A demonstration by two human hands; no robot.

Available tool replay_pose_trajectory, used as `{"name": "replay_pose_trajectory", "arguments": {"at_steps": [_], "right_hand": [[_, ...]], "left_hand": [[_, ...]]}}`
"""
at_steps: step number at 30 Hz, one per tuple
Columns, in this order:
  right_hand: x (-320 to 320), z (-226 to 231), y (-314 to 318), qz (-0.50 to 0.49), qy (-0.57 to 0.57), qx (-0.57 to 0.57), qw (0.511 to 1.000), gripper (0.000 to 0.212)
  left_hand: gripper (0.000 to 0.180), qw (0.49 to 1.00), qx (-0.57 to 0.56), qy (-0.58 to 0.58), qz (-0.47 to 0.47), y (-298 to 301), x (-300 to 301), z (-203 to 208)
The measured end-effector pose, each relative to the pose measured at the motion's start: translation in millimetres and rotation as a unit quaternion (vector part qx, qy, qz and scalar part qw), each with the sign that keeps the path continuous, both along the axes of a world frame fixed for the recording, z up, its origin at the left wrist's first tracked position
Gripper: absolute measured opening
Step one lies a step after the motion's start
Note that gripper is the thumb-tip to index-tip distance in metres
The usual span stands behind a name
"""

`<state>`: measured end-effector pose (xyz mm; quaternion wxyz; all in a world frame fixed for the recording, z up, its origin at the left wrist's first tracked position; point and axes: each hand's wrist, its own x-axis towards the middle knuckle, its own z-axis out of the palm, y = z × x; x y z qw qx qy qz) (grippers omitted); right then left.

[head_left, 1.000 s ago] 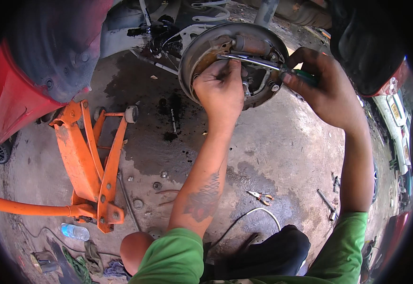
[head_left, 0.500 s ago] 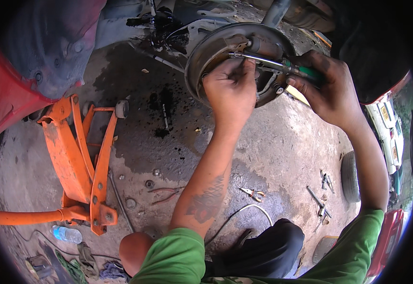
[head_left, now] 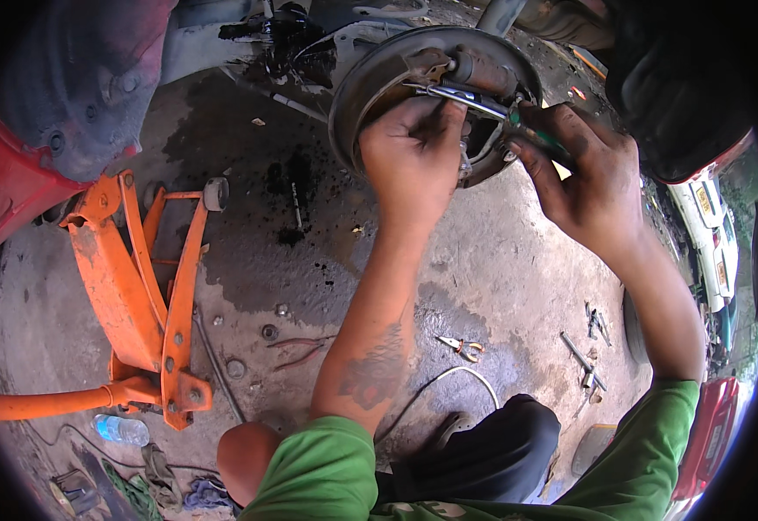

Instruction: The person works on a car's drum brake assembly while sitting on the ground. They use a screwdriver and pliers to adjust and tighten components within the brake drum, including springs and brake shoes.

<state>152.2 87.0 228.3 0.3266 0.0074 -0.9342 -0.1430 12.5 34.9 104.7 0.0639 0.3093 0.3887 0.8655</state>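
Observation:
A drum brake assembly (head_left: 344,106), round and dark with curved shoes, stands open in front of me at the top. My right hand (head_left: 589,169) grips a screwdriver (head_left: 493,108) by its green handle. The shaft points left across the brake, its tip beside a metal part below the brown wheel cylinder (head_left: 486,75). My left hand (head_left: 412,152) is inside the brake's lower left part, fingers curled and closed, the thumb close against the shaft. What these fingers pinch is hidden.
An orange floor jack (head_left: 123,300) stands at left. Pliers with red handles (head_left: 299,349), small pliers (head_left: 459,347) and a wrench-like tool (head_left: 584,361) lie on the stained floor. A water bottle (head_left: 120,429) lies at lower left; a tyre (head_left: 635,330) is at right.
The view has shifted slightly. The screwdriver's shaft now slants more steeply, with its handle end lower. My right hand's fingers have loosened and spread a little; my left hand stays in the brake.

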Motion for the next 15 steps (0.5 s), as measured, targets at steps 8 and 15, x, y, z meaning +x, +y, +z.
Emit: {"name": "replay_pose_trajectory", "arguments": {"at_steps": [8,15], "right_hand": [[-2,38,-45,-0.133,-0.110,0.025,0.985,0.019],[-11,37,-75,-0.192,-0.138,0.106,0.966,0.018]], "left_hand": [[0.030,0.946,-0.066,0.194,0.252,-48,-70,0],[0.083,0.966,-0.099,0.232,0.056,-40,-66,-13]]}}
